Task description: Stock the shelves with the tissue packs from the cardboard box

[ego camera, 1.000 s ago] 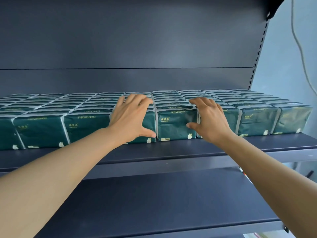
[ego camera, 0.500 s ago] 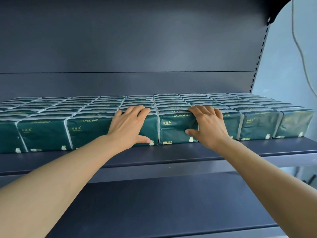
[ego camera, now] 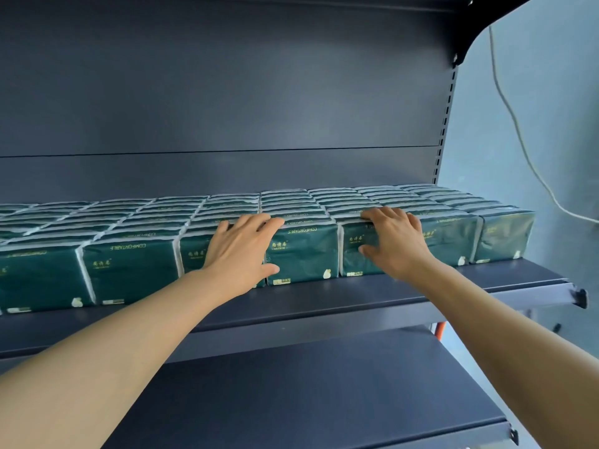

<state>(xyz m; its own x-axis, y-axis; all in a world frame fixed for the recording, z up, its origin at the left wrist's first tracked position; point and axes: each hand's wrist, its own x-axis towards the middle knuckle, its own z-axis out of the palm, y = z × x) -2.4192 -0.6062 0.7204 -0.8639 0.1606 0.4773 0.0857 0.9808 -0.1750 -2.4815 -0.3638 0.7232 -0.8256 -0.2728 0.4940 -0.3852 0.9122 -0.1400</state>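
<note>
The packs (ego camera: 129, 270) stand in one tight layer on the upper shelf (ego camera: 356, 299), rows running back from the fingers to the rear panel (ego camera: 227, 92), the front row facing the person with its long axis along the shelf edge. Leftmost, a front pack reads "COMFORTABLE", upside down, over small gold characters too small to read. The left hand (ego camera: 241, 251) lies flat against the front of a pack just right of that one, fingers straight and spread, tips over its top edge, thumb low beside the next pack (ego camera: 303, 254), which carries the same upside-down word. The right hand (ego camera: 393, 243) presses the pack (ego camera: 356, 251) beyond it, fingers spread and bent over the top edge, thumb on the face; neither hand grips. Both hands are equally near the row, so any squaring push would go straight back from the fingertips. The lower shelf (ego camera: 308, 384) sits below the wrists. No box is in view.
</note>
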